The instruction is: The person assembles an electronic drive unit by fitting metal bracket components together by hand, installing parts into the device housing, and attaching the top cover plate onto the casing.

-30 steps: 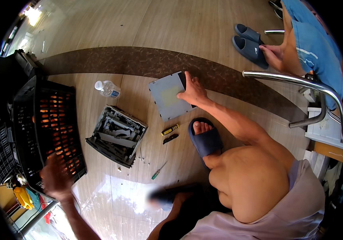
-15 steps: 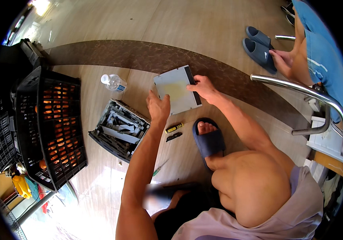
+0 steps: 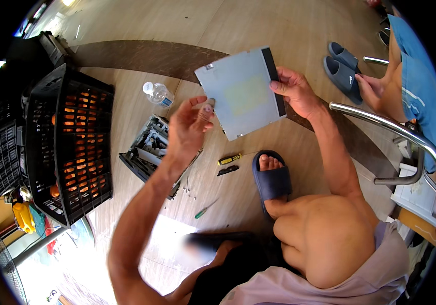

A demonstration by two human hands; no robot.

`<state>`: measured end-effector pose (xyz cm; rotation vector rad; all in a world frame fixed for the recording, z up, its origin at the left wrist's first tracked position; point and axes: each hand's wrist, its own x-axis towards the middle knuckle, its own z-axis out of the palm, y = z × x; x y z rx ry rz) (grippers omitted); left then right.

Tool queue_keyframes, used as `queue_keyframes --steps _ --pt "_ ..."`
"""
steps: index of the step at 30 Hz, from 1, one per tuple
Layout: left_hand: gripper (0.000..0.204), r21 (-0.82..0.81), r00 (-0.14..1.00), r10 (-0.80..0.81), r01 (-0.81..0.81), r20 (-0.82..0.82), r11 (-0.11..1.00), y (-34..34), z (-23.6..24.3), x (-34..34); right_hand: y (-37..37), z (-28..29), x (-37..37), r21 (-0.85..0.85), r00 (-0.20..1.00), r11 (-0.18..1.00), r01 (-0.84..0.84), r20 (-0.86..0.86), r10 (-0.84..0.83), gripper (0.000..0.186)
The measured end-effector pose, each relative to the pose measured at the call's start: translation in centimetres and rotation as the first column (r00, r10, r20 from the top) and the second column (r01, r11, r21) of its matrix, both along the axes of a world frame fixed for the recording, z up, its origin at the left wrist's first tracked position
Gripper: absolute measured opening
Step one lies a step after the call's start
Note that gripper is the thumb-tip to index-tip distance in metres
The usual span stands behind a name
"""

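A flat silver metal panel (image 3: 228, 99) with a pale yellow patch and a black strip along one edge is raised off the floor, tilted. My right hand (image 3: 296, 91) grips that black edge, thumb on top and fingers behind. At the opposite edge is my left hand (image 3: 191, 119), its curled fingers and thumb against the panel's side; the exact hold is partly hidden. Below my left wrist sits an opened device (image 3: 149, 147) with bare inner parts, partly covered by the forearm. A yellow-and-black tool (image 3: 229, 159) and a small black piece (image 3: 228, 170) lie beside it.
A green-handled screwdriver (image 3: 206, 209) lies nearer me. A capped plastic bottle (image 3: 158, 94) stands beyond the device. At left is a black plastic crate (image 3: 85, 145) with orange items. On the right, a chrome tube frame (image 3: 380, 118) stands near another person's leg and grey slippers (image 3: 342, 79).
Both hands have brought the panel up off the floor and closer to me, tilting it. My left forearm has swung outward over the device. The view has shifted slightly.
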<state>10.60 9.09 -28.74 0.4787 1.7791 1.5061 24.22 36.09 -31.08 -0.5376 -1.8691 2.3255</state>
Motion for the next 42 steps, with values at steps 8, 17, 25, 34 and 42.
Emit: queue_keyframes --steps 8,17,25,34,42 --pt "0.02 -0.106 0.985 -0.122 0.109 -0.124 0.988 -6.9 7.8 -2.9 -5.6 5.7 -4.2 0.062 0.977 0.989 -0.137 -0.159 0.145 0.021" --pt "0.025 -0.052 0.98 0.177 -0.182 -0.089 0.982 -13.1 3.2 -0.7 -11.2 5.1 -6.8 0.145 0.951 0.943 -0.3 -0.032 0.308 0.022" --pt "0.029 -0.202 0.934 0.358 -0.347 0.019 0.916 -16.9 0.1 1.2 -14.6 2.8 -7.6 0.179 0.905 0.889 -0.421 0.151 0.398 0.022" --pt "0.038 -0.261 0.831 0.528 -0.556 -0.175 0.789 -22.7 -3.2 3.2 -15.2 -0.4 -9.4 0.137 0.891 0.898 -0.417 0.254 0.376 0.025" --pt "0.068 -0.3 0.909 0.391 -0.417 -0.143 0.858 -21.7 -3.7 2.7 -16.5 -1.3 -11.1 0.109 0.866 0.886 -0.451 0.295 0.404 0.024"
